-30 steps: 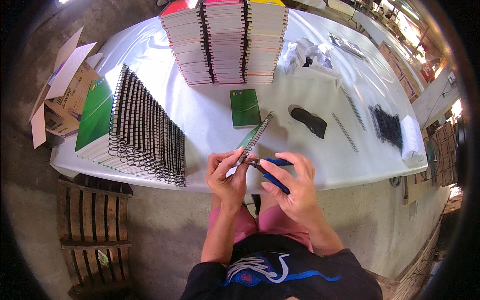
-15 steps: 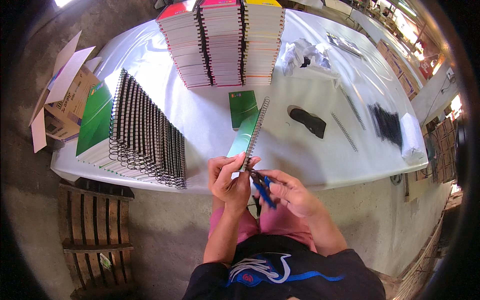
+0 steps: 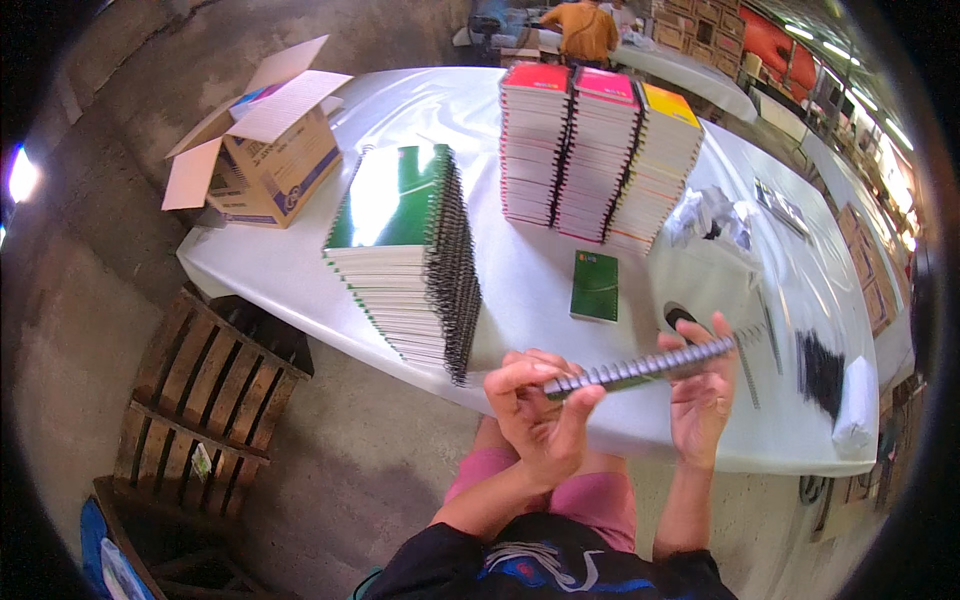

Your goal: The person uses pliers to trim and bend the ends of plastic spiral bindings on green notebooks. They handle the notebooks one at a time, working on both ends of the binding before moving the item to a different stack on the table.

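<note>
A thin green spiral notebook (image 3: 650, 366) is held up edge-on in front of me, its dark coil facing me and loose coil turns sticking out past its right end. My left hand (image 3: 543, 412) pinches its left end between thumb and fingers. Around the right end, my right hand (image 3: 703, 395) grips it with fingers partly behind the coil. No pliers show in either hand. On the table just beyond lies a small green notebook (image 3: 595, 287). A black object (image 3: 679, 317) is partly covered by my right fingertips.
Left stands a tall stack of green spiral notebooks (image 3: 395, 215); behind it, an open cardboard box (image 3: 280, 165). Red, pink and yellow notebook stacks (image 3: 600, 150) rise at the back. Loose black coils (image 3: 820, 372) and crumpled plastic (image 3: 715, 220) lie right. A person (image 3: 583, 32) is far off.
The blue-handled pliers have left my right hand and are out of sight. The notebook has swung from upright to nearly level, and both hands now hold it. My view has turned left.
</note>
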Available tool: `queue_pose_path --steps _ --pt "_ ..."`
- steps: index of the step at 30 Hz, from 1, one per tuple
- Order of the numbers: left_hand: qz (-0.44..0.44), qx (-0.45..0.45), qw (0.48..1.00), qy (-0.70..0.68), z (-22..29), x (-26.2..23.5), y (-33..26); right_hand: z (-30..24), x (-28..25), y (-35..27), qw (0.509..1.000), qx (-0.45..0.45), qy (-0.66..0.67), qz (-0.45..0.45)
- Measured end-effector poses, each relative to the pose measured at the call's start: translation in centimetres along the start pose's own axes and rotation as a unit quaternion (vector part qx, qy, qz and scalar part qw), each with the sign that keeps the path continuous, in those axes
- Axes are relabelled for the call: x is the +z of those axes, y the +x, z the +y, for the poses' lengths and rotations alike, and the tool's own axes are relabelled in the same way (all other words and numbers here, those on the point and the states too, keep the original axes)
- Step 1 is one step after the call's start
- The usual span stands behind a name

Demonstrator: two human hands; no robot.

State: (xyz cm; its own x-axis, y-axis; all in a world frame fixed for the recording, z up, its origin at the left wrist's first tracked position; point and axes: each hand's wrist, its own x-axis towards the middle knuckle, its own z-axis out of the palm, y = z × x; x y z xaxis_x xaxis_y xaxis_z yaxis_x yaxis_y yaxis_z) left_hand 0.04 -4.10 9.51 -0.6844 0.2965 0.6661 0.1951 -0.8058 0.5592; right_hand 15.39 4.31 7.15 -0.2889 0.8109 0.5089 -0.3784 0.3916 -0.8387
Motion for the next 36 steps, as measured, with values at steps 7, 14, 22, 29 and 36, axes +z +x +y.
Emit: queue_pose_path --steps 7,14,22,29,36 --pt "-0.056 0.227 0.932 0.275 6.2 -3.1 8.6 -6.2 12.5 12.7 0.981 -0.088 0.154 -0.073" --pt "0.091 0.157 0.887 0.425 7.5 -6.2 17.5 -3.3 24.8 23.0 0.97 -0.122 -0.002 -0.211" --pt "0.042 0.177 0.834 0.521 2.4 -10.6 15.0 3.3 24.8 21.6 0.971 0.024 -0.113 -0.21" --pt "-0.006 0.078 0.96 0.27 -0.4 -11.4 14.3 4.3 25.1 20.3 0.971 0.11 0.068 -0.199" --pt "0.1 0.178 0.938 0.282 1.0 -11.5 13.3 6.0 20.8 20.5 0.992 0.016 -0.063 -0.112"
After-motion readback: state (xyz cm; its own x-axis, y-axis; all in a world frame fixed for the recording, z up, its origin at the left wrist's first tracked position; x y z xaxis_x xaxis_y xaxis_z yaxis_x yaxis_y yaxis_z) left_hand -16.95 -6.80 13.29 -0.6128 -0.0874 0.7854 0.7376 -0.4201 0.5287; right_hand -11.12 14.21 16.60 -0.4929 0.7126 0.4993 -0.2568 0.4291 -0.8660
